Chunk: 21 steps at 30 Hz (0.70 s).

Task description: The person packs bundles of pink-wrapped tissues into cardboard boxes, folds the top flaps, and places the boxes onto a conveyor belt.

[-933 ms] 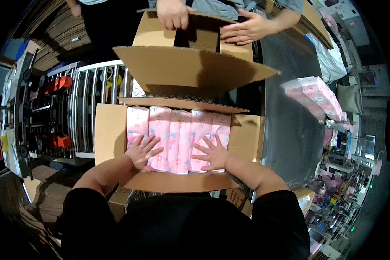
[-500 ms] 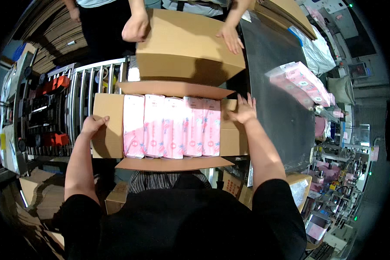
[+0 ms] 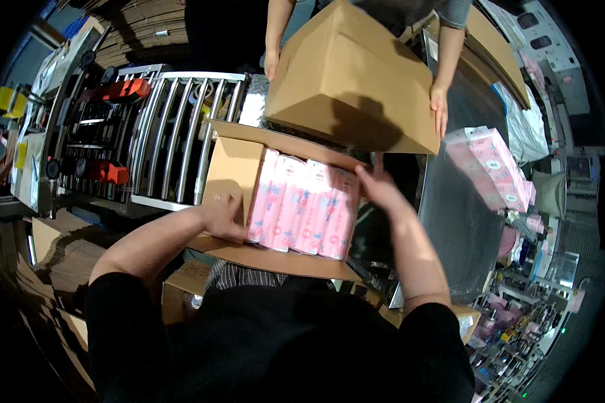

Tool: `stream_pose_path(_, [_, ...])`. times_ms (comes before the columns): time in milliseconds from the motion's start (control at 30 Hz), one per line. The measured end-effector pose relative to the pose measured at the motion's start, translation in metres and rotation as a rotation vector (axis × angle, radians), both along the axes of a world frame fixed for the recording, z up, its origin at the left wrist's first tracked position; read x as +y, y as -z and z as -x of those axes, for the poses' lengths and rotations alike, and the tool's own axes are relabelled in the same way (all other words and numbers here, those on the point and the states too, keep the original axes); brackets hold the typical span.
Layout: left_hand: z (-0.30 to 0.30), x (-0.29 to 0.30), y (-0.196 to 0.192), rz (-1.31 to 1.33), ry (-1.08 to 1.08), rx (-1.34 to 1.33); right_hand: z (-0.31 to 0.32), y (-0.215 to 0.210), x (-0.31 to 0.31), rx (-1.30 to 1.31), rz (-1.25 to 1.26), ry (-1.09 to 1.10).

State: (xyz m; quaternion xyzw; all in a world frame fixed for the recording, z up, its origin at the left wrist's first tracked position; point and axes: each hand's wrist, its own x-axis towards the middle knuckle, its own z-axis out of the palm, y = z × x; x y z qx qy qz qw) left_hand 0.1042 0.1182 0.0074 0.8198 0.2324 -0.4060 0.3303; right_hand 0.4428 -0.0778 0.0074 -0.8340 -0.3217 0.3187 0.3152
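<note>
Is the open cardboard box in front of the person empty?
No, the open box holds a row of pink packs standing side by side.

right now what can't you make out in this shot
- Head view: bottom of the open carton, hidden under the pink packs.
- Right hand fingertips: blurred at the carton's right end.
- Co-worker's face and body: cut off by the top edge above the closed box.
- Print on the packs: too small.

left hand [image 3: 223, 213] moved onto left flap | co-worker's closed box [image 3: 346, 77] now lifted, tilted
</note>
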Motion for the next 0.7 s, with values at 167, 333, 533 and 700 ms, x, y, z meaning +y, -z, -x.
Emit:
stream_pose_path(167, [0.008,-0.017,0.015,0.375,0.455,0.014,0.036,0.065,-0.004,-0.103,-0.112,-0.314])
stream_pose_path(333, [0.002,0.006,0.060,-0.718,-0.400,-0.265,0.028,-0.031,0.044,-0.942,-0.473,-0.375])
stream_pose_path(533, [0.039,0.002,0.141,-0.295,-1.030,-0.979,0.070,0.050,-0.056,-0.690,0.210,-0.579])
stream_pose_path(700, [0.022,0.013,0.126,-0.399,-1.102,-0.456,0.080,0.106,-0.073,-0.484,0.254,0.017])
